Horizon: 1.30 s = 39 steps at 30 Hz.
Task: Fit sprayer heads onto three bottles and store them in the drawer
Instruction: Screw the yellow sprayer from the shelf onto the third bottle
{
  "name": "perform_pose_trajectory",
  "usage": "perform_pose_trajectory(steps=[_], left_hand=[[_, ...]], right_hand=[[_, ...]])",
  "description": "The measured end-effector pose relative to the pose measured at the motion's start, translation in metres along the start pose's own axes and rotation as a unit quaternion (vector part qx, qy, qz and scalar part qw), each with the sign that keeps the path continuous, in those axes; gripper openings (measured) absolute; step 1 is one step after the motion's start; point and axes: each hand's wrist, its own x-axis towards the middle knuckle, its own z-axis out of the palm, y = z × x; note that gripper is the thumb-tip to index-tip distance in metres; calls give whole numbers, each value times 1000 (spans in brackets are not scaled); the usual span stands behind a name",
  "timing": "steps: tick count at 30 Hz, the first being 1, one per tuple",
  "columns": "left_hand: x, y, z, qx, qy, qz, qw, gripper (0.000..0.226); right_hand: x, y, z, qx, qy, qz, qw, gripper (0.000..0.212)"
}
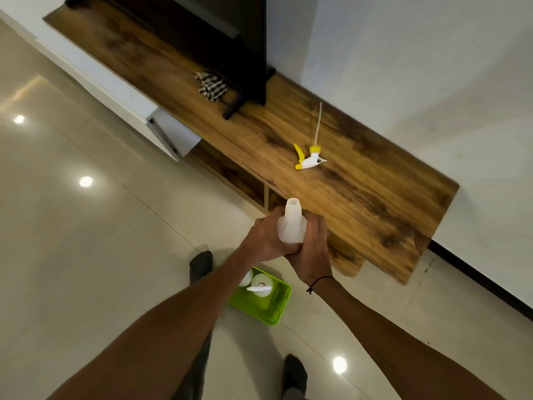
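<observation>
A white plastic bottle [291,223] with an open neck and no sprayer is held upright in front of me, just off the cabinet's front edge. My left hand [264,242] grips its left side and my right hand [314,241] wraps around its right side. A yellow and white sprayer head [308,158] with a long dip tube lies on the wooden cabinet top [375,197]. On the floor by my feet, a green tray [274,310] holds two white bottles [261,284]. A white drawer [170,134] stands pulled open at the cabinet's front.
A dark TV stand [245,90] and a striped cloth [212,86] sit further back on the cabinet. Open wooden shelves [253,192] lie below the top. A glossy tiled floor [86,241] spreads to the left; a white wall is at right.
</observation>
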Motion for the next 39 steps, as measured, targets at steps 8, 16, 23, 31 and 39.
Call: perform_pose_trajectory(steps=[8,16,23,31,39], left_hand=[[82,12,-91,31,6,76,997,93],[161,19,-133,54,3,116,992,95],[222,9,-126,75,-2,156,985,97],[233,4,-119,77,-15,185,980,98],[222,10,-110,86,-9,182,979,96]], right_hand=[[102,-48,32,17,48,19,999,88],[183,-59,41,10,61,34,997,94],[215,-29,43,-76,38,0,996,99],[229,15,14,-323,-22,75,943,74],[224,14,1,-207,-17,151,967,95]])
